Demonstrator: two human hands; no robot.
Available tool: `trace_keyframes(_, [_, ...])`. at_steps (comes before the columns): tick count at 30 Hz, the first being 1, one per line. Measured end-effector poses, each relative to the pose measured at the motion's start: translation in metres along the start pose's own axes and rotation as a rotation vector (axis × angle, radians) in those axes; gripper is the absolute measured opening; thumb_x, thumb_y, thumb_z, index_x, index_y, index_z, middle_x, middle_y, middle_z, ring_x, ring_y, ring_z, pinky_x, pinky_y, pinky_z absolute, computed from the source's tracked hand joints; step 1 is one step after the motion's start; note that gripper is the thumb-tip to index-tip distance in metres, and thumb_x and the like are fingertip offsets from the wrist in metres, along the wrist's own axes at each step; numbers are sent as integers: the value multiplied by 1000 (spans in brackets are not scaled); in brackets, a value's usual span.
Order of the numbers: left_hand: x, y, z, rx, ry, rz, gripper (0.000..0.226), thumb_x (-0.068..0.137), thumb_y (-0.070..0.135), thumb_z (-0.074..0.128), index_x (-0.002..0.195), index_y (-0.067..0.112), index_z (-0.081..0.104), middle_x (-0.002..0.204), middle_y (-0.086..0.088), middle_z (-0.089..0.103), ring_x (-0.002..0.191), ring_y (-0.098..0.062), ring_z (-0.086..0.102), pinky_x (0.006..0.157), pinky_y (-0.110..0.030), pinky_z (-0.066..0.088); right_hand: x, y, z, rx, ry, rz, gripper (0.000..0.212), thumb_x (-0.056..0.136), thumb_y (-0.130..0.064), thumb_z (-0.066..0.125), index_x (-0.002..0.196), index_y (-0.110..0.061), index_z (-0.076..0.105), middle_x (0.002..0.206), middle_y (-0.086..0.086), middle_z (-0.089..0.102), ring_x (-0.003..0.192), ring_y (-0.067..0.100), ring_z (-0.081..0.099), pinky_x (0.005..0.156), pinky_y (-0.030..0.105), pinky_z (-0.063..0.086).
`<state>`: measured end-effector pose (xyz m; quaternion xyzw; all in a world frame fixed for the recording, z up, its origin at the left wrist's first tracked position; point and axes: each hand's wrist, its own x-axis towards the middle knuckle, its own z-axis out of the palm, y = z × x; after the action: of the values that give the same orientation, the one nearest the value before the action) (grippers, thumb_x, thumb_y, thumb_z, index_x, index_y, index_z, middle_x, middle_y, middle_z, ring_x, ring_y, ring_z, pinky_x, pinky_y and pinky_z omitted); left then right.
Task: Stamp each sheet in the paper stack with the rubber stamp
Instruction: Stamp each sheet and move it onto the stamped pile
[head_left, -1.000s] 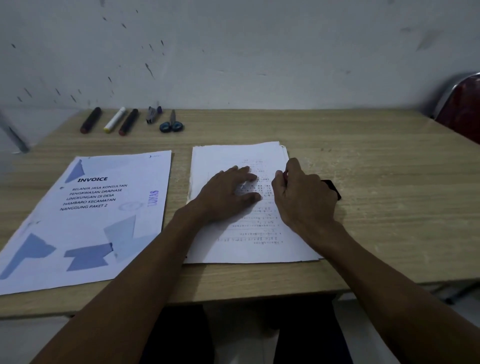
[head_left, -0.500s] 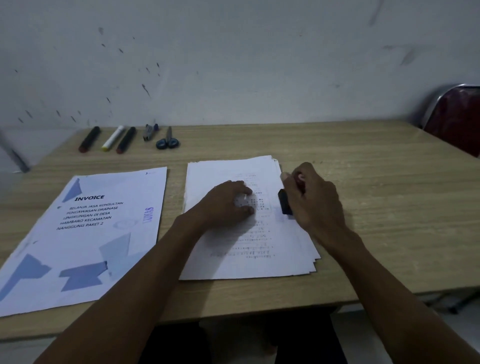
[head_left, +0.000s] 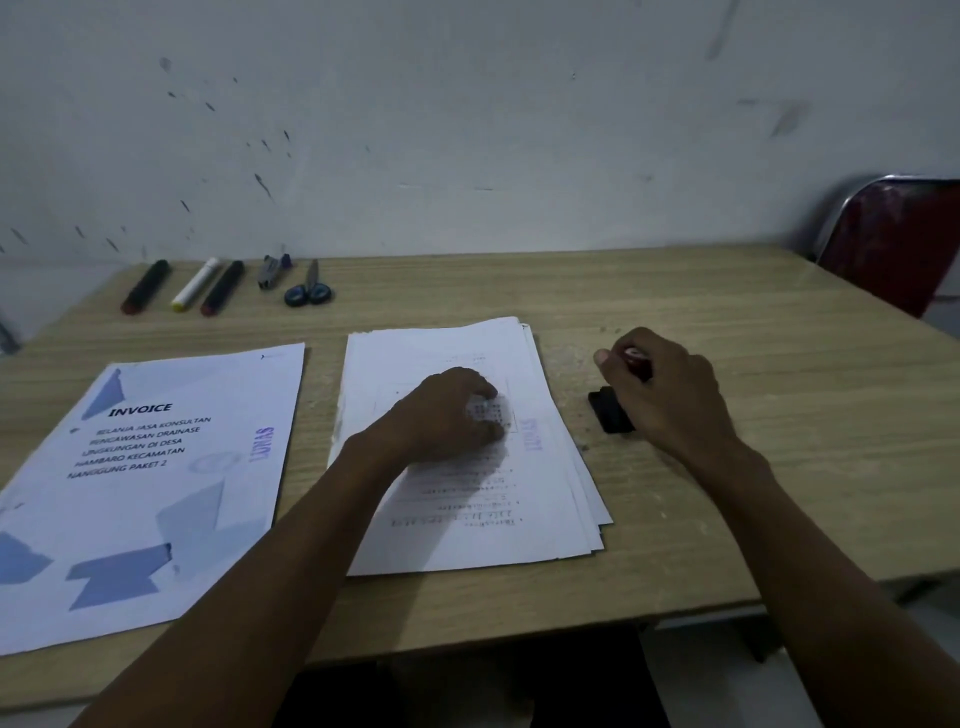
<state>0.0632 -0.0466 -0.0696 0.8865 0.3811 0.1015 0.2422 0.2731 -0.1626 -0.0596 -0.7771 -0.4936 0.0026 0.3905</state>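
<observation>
Worktop (head_left: 727, 322) of pale wood grain is carrying, along its far left edge, three markers: a black marker (head_left: 146, 287), a white marker (head_left: 195, 285) and a second black marker (head_left: 223, 288). Just beside them are lying one stapler (head_left: 272, 270) and one pair of scissors (head_left: 307, 291). Nearer the viewer on the left, one invoice sheet (head_left: 156, 467) is lying flat and showing a purple "LUNAS" stamp mark (head_left: 262, 445). At centre, one paper stack (head_left: 452, 535) is lying with its right edges fanned; its top sheet is showing a faint purple imprint (head_left: 534, 434) near the right margin. The left hand (head_left: 447, 410) is pressing on the top sheet, its fingers partly bent, fingertips resting on the printed text. To the right, off the stack, the right hand (head_left: 665, 389) is gripping the red handle of the one rubber stamp (head_left: 612, 410), whose black base is sitting at or just above the bare wood; contact cannot be told. One red chair (head_left: 893, 244) is standing at the far right corner. Compared with half a second earlier, the stamp is no longer sitting on the sheet, and the imprint is now lying uncovered.
</observation>
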Motion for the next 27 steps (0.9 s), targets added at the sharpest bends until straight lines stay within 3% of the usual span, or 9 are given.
trace_keyframes(5, [-4, -2, 4, -10, 63, 19, 50, 83, 39, 70, 127, 20, 56, 140, 4, 49, 129, -15, 43, 99, -22, 29, 0, -2, 8, -40, -29, 9, 29, 91, -55, 53, 91, -26, 59, 87, -7, 66, 89, 22, 62, 74, 34, 48])
trace_keyframes(7, [-8, -3, 7, 2, 123, 50, 47, 81, 38, 73, 122, 19, 59, 132, 3, 55, 124, -16, 49, 104, -28, 36, 0, -3, 9, -54, -37, 9, 30, 92, -56, 52, 95, -27, 59, 88, -7, 63, 91, 24, 60, 75, 34, 48])
trace_keyframes(10, [-21, 7, 8, 12, 144, 148, 44, 79, 46, 72, 115, 23, 63, 121, 6, 60, 114, -14, 53, 99, -38, 43, 0, -4, 10, -75, -41, 9, 29, 92, -54, 53, 102, -28, 57, 94, -3, 66, 94, 26, 61, 78, 36, 49])
trace_keyframes(14, [-50, 44, 3, 100, -84, 260, 70, 63, 72, 69, 117, 28, 59, 121, 12, 54, 110, -8, 49, 93, -33, 45, -4, -6, 10, -75, -79, 36, 43, 91, -56, 53, 128, -36, 46, 119, 5, 66, 106, 31, 61, 87, 41, 50])
trace_keyframes(17, [-61, 58, 8, 229, -250, 258, 85, 54, 74, 73, 122, 30, 49, 127, 11, 44, 111, -11, 44, 94, -33, 45, -10, -10, 9, -98, -94, 76, 61, 90, -60, 52, 142, -40, 26, 122, 9, 63, 109, 34, 59, 90, 44, 48])
trace_keyframes(22, [-66, 57, 9, 127, -249, 244, 57, 62, 61, 78, 105, 31, 55, 124, 9, 45, 112, -13, 44, 95, -33, 44, -25, -16, -2, -99, 7, 122, 78, 88, -62, 51, 148, -32, 12, 115, 13, 61, 107, 36, 58, 82, 44, 45])
trace_keyframes(27, [-70, 55, 6, 13, -223, 240, 33, 79, 49, 70, 102, 26, 70, 136, 11, 52, 124, -7, 45, 97, -23, 38, -56, -26, -5, 16, 135, 69, 68, 90, -55, 53, 144, -28, 21, 112, 12, 61, 98, 31, 60, 76, 39, 44])
